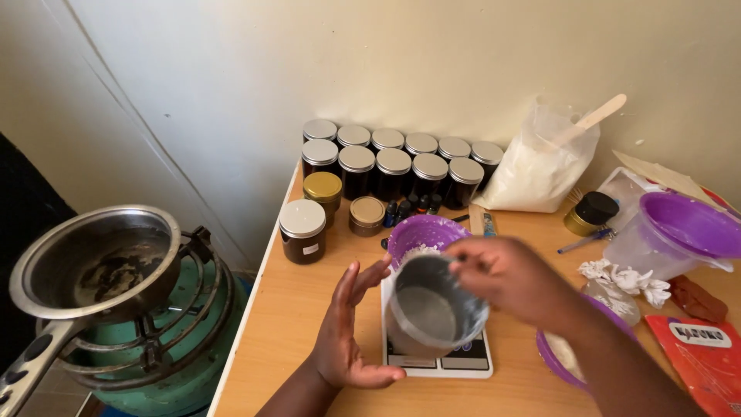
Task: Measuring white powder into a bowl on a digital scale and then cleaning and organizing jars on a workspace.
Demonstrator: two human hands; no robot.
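Observation:
My right hand (515, 279) grips the rim of a small metal cup (434, 309), which sits tilted above a white digital scale (440, 361). Beside the cup's left side is my left hand (349, 333), flat with fingers spread, holding nothing. Just behind the cup stands a purple bowl (423, 232) with white flakes in it, partly hidden by the cup.
Several dark jars with silver lids (394, 162) line the wall. A plastic bag of white flakes (540, 166) holds a wooden stick. A purple funnel (691, 224) and a red packet (706, 359) are at right. At left a steel pan (93, 262) rests on a green gas burner.

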